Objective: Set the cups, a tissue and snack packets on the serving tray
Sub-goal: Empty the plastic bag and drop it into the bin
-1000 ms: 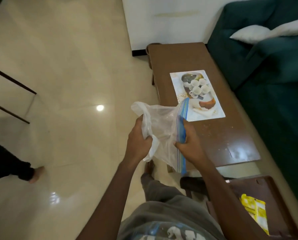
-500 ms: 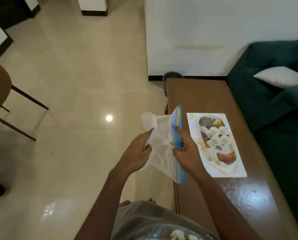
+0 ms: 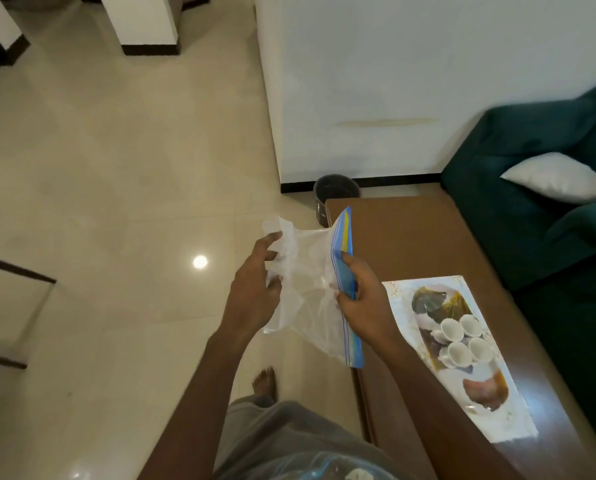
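Note:
A clear plastic zip bag (image 3: 310,299) with a blue and yellow seal strip hangs between my hands over the floor beside the table. My right hand (image 3: 362,303) pinches the seal strip. My left hand (image 3: 255,289) has its fingers spread against the bag's crumpled left side, loosely touching it. On the brown table lies a white printed serving tray (image 3: 403,292). Several small white cups (image 3: 461,339) stand clustered at its middle, with a dark packet (image 3: 428,301) beyond them and a brownish packet (image 3: 485,391) nearer me.
The long brown table (image 3: 410,237) runs along a dark green sofa (image 3: 538,220) with a white cushion (image 3: 559,176). A dark bin (image 3: 334,192) stands by the table's far end at the white wall. Shiny tile floor spreads left. My bare foot (image 3: 265,379) shows below.
The view has tilted up and moved along the table. My left hand has loosened from a clenched grip on the bag to spread fingers. The right hand still holds the seal strip.

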